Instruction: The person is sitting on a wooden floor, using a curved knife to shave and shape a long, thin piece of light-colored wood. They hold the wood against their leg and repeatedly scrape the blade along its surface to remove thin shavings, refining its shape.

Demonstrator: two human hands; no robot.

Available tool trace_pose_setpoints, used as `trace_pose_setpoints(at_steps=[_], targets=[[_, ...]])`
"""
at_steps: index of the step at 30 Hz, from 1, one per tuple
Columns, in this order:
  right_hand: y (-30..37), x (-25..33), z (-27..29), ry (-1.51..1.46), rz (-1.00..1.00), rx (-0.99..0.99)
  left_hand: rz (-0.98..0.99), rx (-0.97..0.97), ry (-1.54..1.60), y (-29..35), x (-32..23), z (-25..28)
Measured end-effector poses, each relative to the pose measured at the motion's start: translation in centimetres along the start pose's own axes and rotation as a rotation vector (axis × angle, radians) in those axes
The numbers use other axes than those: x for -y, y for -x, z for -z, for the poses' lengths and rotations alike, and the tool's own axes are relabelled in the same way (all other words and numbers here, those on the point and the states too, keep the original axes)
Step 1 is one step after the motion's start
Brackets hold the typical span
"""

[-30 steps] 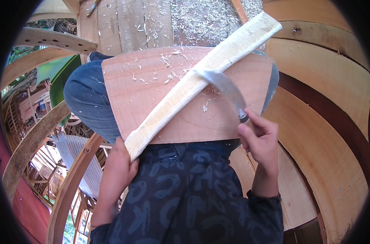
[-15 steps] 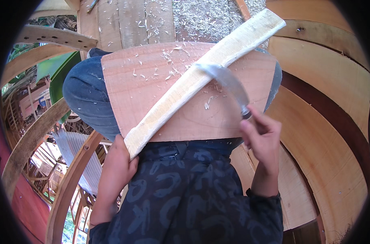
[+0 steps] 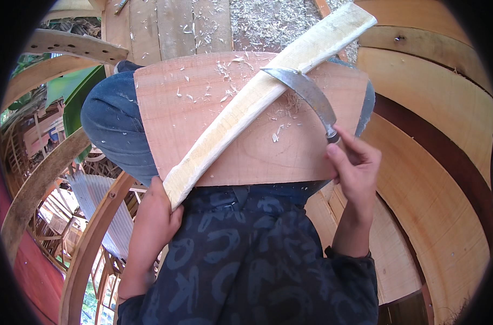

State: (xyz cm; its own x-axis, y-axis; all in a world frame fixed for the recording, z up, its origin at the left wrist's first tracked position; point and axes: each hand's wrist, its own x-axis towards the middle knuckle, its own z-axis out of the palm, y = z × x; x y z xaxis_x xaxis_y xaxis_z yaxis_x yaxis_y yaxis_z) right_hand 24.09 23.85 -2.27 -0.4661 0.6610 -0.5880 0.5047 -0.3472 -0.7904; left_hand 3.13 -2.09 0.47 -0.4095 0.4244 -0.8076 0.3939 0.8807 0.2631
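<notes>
A long pale piece of wood (image 3: 233, 122) lies slantwise over a flat wooden board (image 3: 241, 162) on my lap. Its upper end widens and sticks out past the board's far edge. My left hand (image 3: 157, 211) is closed around the narrow near end. In my right hand (image 3: 356, 165) is a sickle (image 3: 313, 97) with a curved metal blade, gripped by its short dark handle. The blade crosses the right side of the wood, its tip resting over the upper face. A small curl of shaving shows at the blade's edge.
Loose shavings (image 3: 227, 73) dot the board, and a thick spread of them (image 3: 273, 27) covers the floor beyond. Curved planks (image 3: 425, 179) rise on the right. Curved timbers (image 3: 95, 254) stand on the left, with corrugated sheeting (image 3: 103, 211) beyond them.
The sickle blade, blurred before, now shows sharply. My right hand has moved slightly right and up. The wood's far end has shifted a little away and left, and more shavings lie beside the blade.
</notes>
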Motion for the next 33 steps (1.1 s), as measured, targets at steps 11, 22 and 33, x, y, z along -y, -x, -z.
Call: trace_pose_setpoints(at_steps=[11, 22, 33], targets=[[0.4, -0.3, 0.8, 0.009, 0.083, -0.015, -0.025, -0.033, -0.028, 0.1, -0.1, -0.3], [0.3, -0.6, -0.1, 0.017, 0.062, 0.031, -0.006, -0.003, -0.023, 0.0, 0.3, -0.2], [-0.8, -0.1, 0.5, -0.067, 0.084, -0.102, 0.006, -0.01, -0.014, 0.2, -0.3, -0.2]])
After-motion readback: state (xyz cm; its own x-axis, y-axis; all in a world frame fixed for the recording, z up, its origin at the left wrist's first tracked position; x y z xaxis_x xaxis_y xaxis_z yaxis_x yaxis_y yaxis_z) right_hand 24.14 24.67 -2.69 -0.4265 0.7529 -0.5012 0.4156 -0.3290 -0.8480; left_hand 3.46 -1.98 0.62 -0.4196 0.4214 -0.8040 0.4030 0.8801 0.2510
